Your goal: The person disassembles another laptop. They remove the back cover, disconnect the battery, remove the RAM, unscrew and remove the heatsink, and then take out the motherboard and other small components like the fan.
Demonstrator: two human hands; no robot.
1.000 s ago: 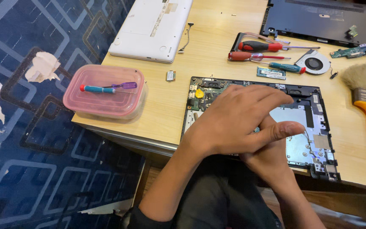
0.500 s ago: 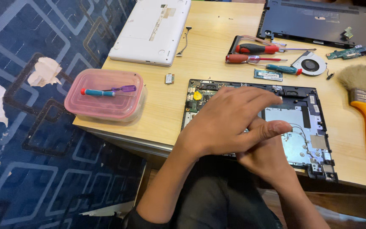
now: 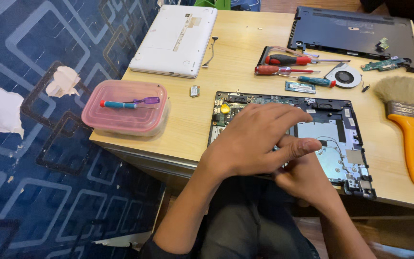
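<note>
Fingers point(image 3: 283, 117) of left hand point(image 3: 252, 141) loosely spread, flat over opened laptop base point(image 3: 331, 129), covering right hand point(image 3: 305, 180), grip hidden.

Wooden table point(image 3: 245, 62) with opened laptop chassis point(image 3: 331, 129), paintbrush point(image 3: 408, 124), pink container point(image 3: 128, 108).

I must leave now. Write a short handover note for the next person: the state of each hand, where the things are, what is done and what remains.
Left hand: lies flat over the opened laptop base, holds nothing visible.
Right hand: under the left at the base's near edge; its grip is hidden.
Things: the base lies on the wooden table, the fan and screwdrivers behind it, the brush to the right, the pink box to the left.
Done: cover off, fan out.
Left: the board still sits in the base.
</note>
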